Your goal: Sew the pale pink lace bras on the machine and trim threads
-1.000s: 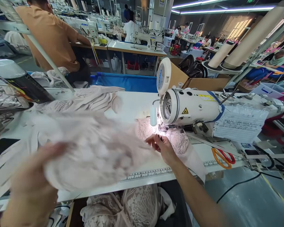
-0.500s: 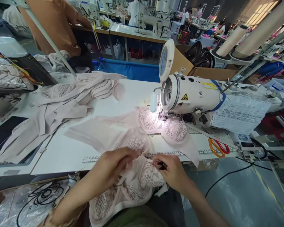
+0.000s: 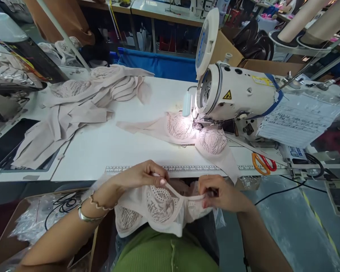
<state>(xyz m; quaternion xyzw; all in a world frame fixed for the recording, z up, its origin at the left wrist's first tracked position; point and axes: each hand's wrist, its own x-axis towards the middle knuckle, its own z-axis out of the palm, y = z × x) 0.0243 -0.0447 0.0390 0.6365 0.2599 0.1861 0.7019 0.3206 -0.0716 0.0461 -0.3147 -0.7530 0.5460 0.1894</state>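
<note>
Left hand (image 3: 143, 175): pinches top edge of pale pink lace bra (image 3: 158, 207), lower centre.
Right hand (image 3: 222, 194): grips same edge, further right.
White table (image 3: 102, 147): just above both hands.

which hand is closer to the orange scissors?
Right. The right hand grips the lace bra just below-left of the scissors; the left hand holds its far end.

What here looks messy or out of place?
Nothing looks damaged. The scissors lie near the table's front edge, and loose fabric pieces are heaped unevenly at its far left. Both hands hold a lace bra.
</note>
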